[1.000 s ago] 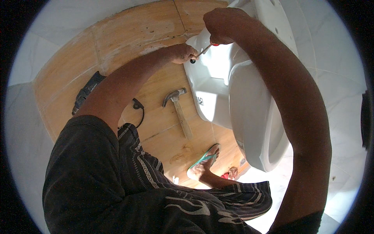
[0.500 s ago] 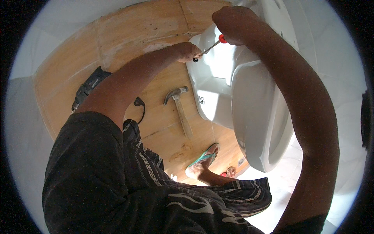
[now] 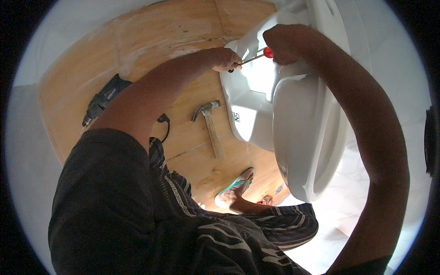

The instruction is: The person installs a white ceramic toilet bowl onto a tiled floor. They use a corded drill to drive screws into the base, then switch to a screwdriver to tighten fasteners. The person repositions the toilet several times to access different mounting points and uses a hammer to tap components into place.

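A white toilet point(image 3: 298, 133) fills the right half of the view, with bright light on the side of its base. My right hand point(image 3: 286, 43) is closed around the red handle of a screwdriver point(image 3: 253, 59), beside the toilet's far part. The metal shaft slants down leftward from it to my left hand point(image 3: 225, 60). There, at the left edge of the toilet's base, my left fingers are pinched together at the shaft's tip. Just under them shows a small dark round piece point(image 3: 231, 71). How the tip meets that piece is hidden by the fingers.
A claw hammer point(image 3: 211, 130) with a wooden handle lies on the tan tiled floor point(image 3: 169, 32) left of the toilet. A dark power drill point(image 3: 105, 98) lies beyond my left forearm, and a black plug with cord point(image 3: 165, 126) is nearby. My sandalled foot point(image 3: 236, 187) is below the hammer.
My right hand has shifted rightward and nearer with the screwdriver's handle, so the shaft lies flatter. My left hand has moved only slightly and stays at the tip.
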Motion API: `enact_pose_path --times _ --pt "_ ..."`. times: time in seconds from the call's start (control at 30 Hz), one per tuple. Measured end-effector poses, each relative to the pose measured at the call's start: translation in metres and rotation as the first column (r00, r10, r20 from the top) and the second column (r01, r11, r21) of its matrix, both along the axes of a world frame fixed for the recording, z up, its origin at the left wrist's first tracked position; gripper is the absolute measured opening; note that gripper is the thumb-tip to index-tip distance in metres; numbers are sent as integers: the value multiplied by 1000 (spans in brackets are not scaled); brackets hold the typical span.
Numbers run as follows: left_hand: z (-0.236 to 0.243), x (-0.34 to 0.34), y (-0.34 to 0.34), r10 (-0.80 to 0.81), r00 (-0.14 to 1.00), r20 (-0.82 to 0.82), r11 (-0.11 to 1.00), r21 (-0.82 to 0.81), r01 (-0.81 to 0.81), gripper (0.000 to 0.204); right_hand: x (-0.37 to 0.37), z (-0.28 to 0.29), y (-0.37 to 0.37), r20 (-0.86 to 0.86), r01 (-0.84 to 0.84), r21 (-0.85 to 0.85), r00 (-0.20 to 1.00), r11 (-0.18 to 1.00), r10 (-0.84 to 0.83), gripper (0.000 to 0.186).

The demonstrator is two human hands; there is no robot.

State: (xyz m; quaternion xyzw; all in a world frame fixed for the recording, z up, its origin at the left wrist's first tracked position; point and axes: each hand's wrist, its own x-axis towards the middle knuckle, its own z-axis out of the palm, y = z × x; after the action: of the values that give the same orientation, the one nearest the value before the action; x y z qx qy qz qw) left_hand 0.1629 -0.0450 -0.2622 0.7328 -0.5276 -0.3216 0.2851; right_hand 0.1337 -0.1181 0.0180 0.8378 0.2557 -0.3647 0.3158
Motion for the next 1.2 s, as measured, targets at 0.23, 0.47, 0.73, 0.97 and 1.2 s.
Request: enact_pose_path --times 0.23,0.47,0.73,0.97,1.2 --pt "-12 -6 3 45 999 28 993 -107 -42 37 -1 -13 11 -55 -134 -154 990 979 127 21" --pt "-6 -8 6 22 996 85 998 -55 -17 32 29 -10 41 -123 509 -259 825 821 -551 35" --pt "10 -3 7 39 993 113 999 10 -40 28 11 -7 3 -47 -432 19 900 901 433 14" --pt "3 2 11 4 997 79 1000 13 -5 27 49 -22 25 -113 689 -163 698 706 -707 22" --pt "-8 0 6 33 994 109 999 -38 -29 24 39 -10 3 -156 -236 -53 962 970 225 23"
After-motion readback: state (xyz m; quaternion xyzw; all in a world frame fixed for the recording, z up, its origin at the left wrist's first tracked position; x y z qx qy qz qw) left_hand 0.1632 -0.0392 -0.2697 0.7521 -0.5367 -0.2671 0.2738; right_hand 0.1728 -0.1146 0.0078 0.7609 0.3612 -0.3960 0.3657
